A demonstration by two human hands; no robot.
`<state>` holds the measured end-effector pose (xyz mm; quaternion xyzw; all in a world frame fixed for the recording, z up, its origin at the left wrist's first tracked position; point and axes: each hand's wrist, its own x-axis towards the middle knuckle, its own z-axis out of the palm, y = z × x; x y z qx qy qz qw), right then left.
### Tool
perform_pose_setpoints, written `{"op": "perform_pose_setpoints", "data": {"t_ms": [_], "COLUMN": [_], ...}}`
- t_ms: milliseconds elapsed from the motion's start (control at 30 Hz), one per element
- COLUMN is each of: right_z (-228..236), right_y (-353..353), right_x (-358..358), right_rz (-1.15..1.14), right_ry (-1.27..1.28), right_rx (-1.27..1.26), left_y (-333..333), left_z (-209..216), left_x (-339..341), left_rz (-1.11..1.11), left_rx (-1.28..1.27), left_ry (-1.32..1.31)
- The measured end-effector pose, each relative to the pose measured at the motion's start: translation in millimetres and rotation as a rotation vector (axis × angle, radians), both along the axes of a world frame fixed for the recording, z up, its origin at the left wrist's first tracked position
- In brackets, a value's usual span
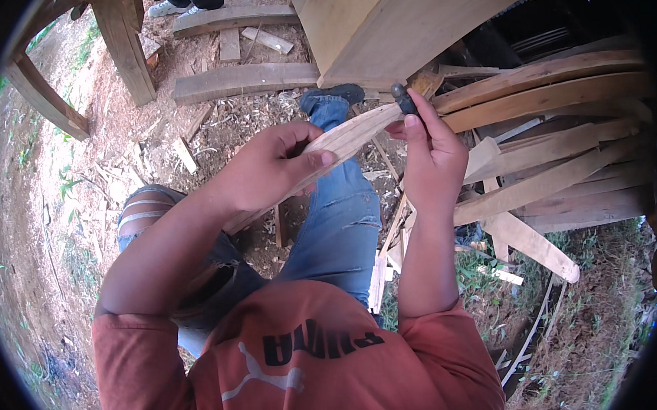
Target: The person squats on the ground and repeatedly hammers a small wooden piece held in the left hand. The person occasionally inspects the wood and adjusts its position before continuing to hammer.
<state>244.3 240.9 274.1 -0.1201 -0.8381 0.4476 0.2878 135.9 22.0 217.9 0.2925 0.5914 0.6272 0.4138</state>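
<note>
A long, slightly curved strip of pale wood [353, 134] slants across my lap, its far end up to the right. My left hand [262, 168] is closed round the strip near its middle, thumb on top. My right hand [436, 155] pinches a small dark object with a rounded knob [405, 101] between thumb and fingers, at the strip's far end. What kind of object it is cannot be made out, and whether it touches the wood is unclear. My jeans-clad leg [336, 212] stretches out beneath the strip.
A large pale wooden panel piece [379, 39] stands ahead. Stacked curved boards [545, 82] lie close on the right. Planks [244, 79] and shavings cover the ground ahead; wooden legs [123, 49] stand at far left. Another person's shoe [166, 8] shows at the top.
</note>
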Motion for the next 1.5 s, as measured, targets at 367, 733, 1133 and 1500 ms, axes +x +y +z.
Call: {"op": "perform_pose_setpoints", "data": {"t_ms": [367, 733, 1133, 1500], "right_z": [-11, 1, 22, 29], "right_y": [12, 11, -36, -35], "right_x": [5, 15, 41, 46], "right_rz": [0.077, 0.159, 0.276, 0.426], "right_ry": [-0.056, 0.017, 0.180, 0.183], "right_rx": [-0.059, -0.162, 0.460, 0.316], "left_y": [-5, 1, 19, 15], "left_z": [5, 1, -23, -8], "left_x": [-4, -3, -6, -8], "left_rz": [0.064, 0.057, 0.106, 0.320], "left_rx": [-0.086, -0.058, 0.066, 0.154], "left_ry": [0.268, 0.254, 0.673, 1.060]}}
